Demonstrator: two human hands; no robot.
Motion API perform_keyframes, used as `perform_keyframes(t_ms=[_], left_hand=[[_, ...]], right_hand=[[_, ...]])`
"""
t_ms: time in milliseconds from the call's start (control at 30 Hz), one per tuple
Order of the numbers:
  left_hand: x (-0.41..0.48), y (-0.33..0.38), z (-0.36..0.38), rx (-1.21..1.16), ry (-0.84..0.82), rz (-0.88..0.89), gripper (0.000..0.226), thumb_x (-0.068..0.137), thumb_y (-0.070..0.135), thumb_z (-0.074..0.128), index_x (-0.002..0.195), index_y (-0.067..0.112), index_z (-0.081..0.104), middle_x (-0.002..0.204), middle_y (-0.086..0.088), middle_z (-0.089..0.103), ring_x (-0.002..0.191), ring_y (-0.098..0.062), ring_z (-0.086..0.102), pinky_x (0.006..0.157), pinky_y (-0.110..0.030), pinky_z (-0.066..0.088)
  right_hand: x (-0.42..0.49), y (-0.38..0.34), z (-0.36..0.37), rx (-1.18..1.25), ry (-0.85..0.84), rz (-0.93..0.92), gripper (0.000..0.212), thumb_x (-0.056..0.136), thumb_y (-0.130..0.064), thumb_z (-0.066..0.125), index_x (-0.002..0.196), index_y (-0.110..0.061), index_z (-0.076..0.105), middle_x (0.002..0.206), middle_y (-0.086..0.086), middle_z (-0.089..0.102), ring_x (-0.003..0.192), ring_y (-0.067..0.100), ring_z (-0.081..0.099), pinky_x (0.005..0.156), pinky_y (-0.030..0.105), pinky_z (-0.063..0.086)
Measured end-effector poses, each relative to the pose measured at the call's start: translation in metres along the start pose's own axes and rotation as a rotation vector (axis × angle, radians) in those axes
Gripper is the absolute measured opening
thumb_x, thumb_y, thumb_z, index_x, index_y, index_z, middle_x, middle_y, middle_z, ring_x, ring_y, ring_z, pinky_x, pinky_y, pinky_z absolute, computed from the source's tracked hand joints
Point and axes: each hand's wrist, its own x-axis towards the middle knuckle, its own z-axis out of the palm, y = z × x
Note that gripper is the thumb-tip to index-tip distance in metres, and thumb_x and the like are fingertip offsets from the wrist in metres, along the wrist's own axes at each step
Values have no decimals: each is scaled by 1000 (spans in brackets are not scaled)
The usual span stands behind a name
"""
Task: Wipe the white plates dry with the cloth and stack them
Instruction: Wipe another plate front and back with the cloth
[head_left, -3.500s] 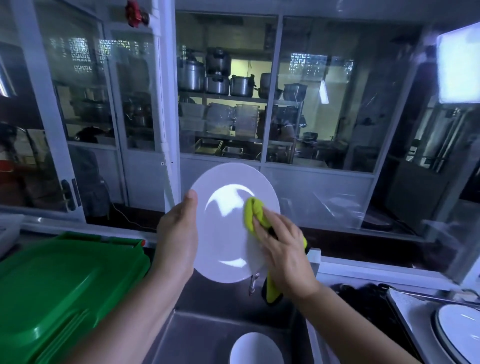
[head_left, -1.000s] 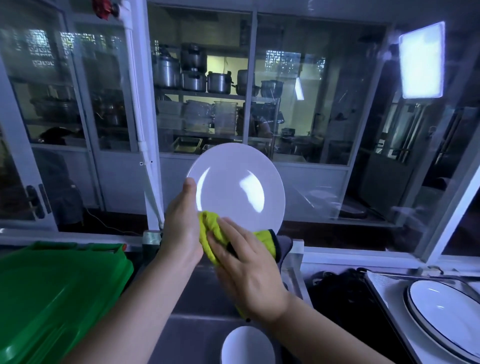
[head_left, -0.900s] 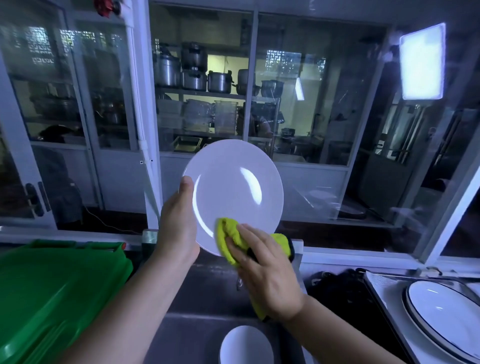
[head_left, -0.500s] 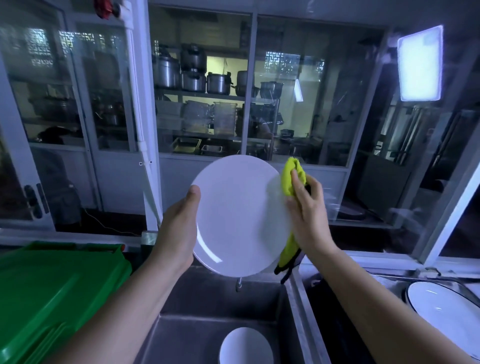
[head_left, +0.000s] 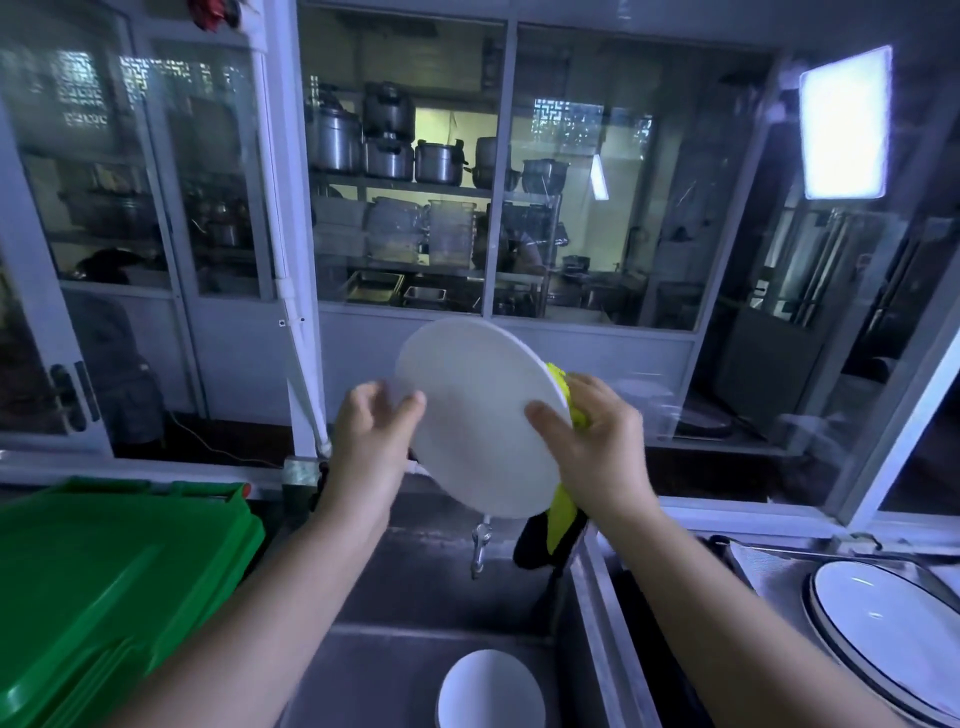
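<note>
Wiping step in hand, judged from the grip; stacking not yet begun for this piece. Found at centre of view, raised over the sink (head_left: 431, 597): one white plate (head_left: 478, 415), round, shallow and smooth, showing no glare on the face turned to the camera, tilted, neither flat nor fully upright. Pinched at its 9 o'clock rim by the left hand (head_left: 371, 441), thumb on the near face, fingers blurred, so firmness of hold not determinable. Gripped at its 4 o'clock rim by the right hand (head_left: 597, 447), thumb flat on the near face, fingers curled behind and pressing the cloth (head_left: 563, 514) to the far face. Cloth: nubbly yellow-green pile with a dark part, limp, tail hanging at the plate's 5 o'clock, near the tap (head_left: 480, 545). Probably under treatment: far face and rim. Next move, as judged: turn the plate through the left-hand pinch to bring unwiped rim under the cloth, then carry toward 4 o'clock of the view, onto the dark-rimmed plates (head_left: 888, 634), if those serve as the stack; cannot confirm. Care advised: slick ware if damp, hard steel basin beneath. Also recorded: a second white dish (head_left: 491, 691) low in the sink at 6 o'clock; a glossy green plastic lid (head_left: 104, 587) at 8 o'clock.
</note>
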Motion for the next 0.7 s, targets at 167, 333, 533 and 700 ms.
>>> perform_keyframes(t_ms=[167, 333, 533, 700], left_hand=[[-19, 24, 18, -462, -200, -295, 31, 92, 41, 58, 81, 14, 69, 71, -5, 74, 62, -16, 71, 48, -26, 54], [-21, 21, 19, -450, -12, -269, 17, 95, 27, 58, 87, 15, 66, 62, 4, 72, 54, -10, 68, 45, -19, 50], [-25, 19, 15, -494, 27, -177, 18, 96, 23, 56, 86, 14, 68, 72, -3, 74, 64, -18, 71, 51, -28, 55], [-24, 11, 7, -384, 22, -66, 18, 94, 32, 58, 86, 26, 73, 94, 8, 75, 93, -10, 69, 80, -29, 52]], right_hand=[[-30, -2, 32, -612, 150, -576, 40, 81, -4, 66, 119, -15, 69, 99, 7, 69, 73, 27, 67, 50, 34, 51], [-45, 8, 46, -598, 179, -705, 37, 70, -1, 77, 106, -9, 74, 106, 13, 70, 91, 28, 67, 70, 33, 50], [-52, 23, 45, -482, 31, -715, 49, 98, -50, 39, 126, -15, 59, 131, 8, 48, 114, 25, 49, 89, 40, 39], [-42, 36, 32, -422, 100, -457, 42, 98, -33, 41, 121, -9, 66, 126, 13, 54, 107, 24, 39, 91, 43, 39]])
